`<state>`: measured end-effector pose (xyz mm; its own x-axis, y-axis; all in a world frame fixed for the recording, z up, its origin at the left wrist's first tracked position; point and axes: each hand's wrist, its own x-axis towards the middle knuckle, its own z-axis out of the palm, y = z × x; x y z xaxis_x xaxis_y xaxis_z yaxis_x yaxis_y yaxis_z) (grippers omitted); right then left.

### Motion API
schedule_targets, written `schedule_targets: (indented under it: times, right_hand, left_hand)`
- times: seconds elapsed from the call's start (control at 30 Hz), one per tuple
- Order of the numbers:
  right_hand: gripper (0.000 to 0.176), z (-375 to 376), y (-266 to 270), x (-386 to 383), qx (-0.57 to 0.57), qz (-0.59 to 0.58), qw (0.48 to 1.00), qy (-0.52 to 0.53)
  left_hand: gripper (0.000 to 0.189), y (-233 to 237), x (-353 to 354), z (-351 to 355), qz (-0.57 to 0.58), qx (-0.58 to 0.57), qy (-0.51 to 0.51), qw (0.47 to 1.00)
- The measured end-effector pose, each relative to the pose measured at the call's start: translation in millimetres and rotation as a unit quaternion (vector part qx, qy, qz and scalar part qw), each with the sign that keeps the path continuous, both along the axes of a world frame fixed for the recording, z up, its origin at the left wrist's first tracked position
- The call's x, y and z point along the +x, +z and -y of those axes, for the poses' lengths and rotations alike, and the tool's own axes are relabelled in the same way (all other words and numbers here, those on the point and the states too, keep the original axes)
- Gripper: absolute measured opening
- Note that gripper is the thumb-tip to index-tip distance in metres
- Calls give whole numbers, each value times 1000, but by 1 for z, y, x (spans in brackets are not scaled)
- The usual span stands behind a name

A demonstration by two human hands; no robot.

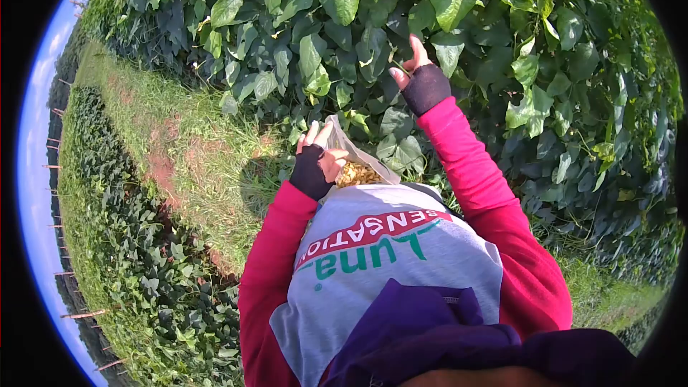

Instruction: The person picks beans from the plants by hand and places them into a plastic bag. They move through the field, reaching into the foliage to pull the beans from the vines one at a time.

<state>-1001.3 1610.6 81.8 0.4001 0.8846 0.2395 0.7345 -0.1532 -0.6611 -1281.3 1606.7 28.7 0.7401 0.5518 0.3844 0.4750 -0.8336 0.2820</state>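
Note:
My left hand (322, 160), in a black fingerless glove, is at the rim of a pale cloth bag (378, 163) at my waist. Its fingers and thumb close around the near-left edge. Inside the bag lie many small yellowish pieces (353, 174), too small to name surely. My right hand (418, 72), gloved the same way, reaches into a wall of leafy vines (337, 50). A thin green stem (400, 64) shows between its thumb and fingers; the grip itself is partly hidden.
Dense foliage rises in front and to the right. A grassy path (193, 150) with patches of reddish soil runs along the left. Beyond it grows a lower leafy row (143, 272), with wooden posts (84, 314) at the far left.

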Motion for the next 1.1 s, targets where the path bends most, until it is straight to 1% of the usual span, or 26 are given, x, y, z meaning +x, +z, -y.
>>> schedule_targets:
  times: [0.03, 0.1, 0.13, 0.17, 0.23, 0.3, 0.37, 0.4, 0.43, 0.47, 0.5, 0.57, 0.6, 0.63, 0.73, 0.77, 0.83, 0.9, 0.93, 0.97, 1.0, 1.1]
  right_hand:
    - [79, -9, 6, 1, -30, 83, 996, -13]
    - [83, -28, 4, 0, -111, 173, 977, -62]
    - [77, -37, -2, 1, -106, 183, 975, -71]
    - [77, -43, -12, 3, -101, 185, 975, -66]
    - [78, -54, -28, 12, -82, 137, 984, -81]
    - [70, -50, -30, 15, -56, 104, 989, -85]
    - [58, -43, -28, 17, -22, 67, 994, -85]
    - [58, -42, -29, 19, -18, 67, 994, -84]
    - [47, -41, -33, 24, -8, 46, 996, -75]
    - [38, -42, -37, 29, 1, 26, 997, -66]
    - [38, -46, -48, 36, 5, 26, 997, -67]
    - [28, -56, -70, 48, 41, -38, 995, -84]
    - [26, -54, -65, 47, 34, -18, 996, -77]
    - [26, -53, -61, 44, 40, -19, 996, -81]
    - [22, -53, -58, 35, 107, -78, 985, -111]
    - [22, -51, -53, 30, 108, -78, 984, -117]
    - [20, -45, -38, 21, 93, -49, 984, -145]
    - [19, -44, -36, 19, 100, -61, 981, -157]
    - [18, -44, -35, 17, 91, -67, 980, -163]
    - [18, -44, -34, 13, 81, -74, 979, -170]
    - [16, -43, -29, 8, 82, -52, 979, -179]
    - [13, -52, -41, 5, 105, -62, 969, -214]
  left_hand:
    - [19, 5, -2, -1, 35, -4, 4, 999]
    - [19, 16, -6, 0, 34, -12, 22, 999]
    - [19, 23, -7, 2, 41, -29, 39, 998]
    - [20, 26, -7, 1, 50, -46, 53, 996]
    - [21, 30, -13, -3, 52, -33, 55, 997]
    - [21, 36, -16, -6, 70, -50, 74, 994]
    - [22, 53, -18, -11, 78, -61, 79, 992]
    - [23, 62, -17, -18, 70, -61, 91, 991]
    - [24, 67, -17, -26, 62, -61, 103, 991]
    - [26, 71, -18, -39, 80, -53, 103, 990]
    - [25, 73, -18, -51, 122, -27, 87, 988]
    - [25, 89, -14, -77, 156, -47, 92, 982]
    - [24, 100, -13, -92, 153, -28, 87, 984]
    - [24, 106, -11, -108, 177, -9, 87, 980]
    - [24, 140, -3, -152, 272, -31, 93, 957]
    - [23, 152, -1, -169, 285, 12, 80, 955]
    - [26, 165, 2, -210, 311, 41, 60, 948]
    - [26, 182, 7, -250, 300, 100, 60, 947]
    - [26, 188, 11, -276, 290, 151, 76, 942]
    - [27, 199, 17, -292, 282, 162, 86, 942]
    - [27, 210, 21, -310, 260, 209, 80, 939]
    - [32, 231, 38, -356, 204, 339, 49, 917]
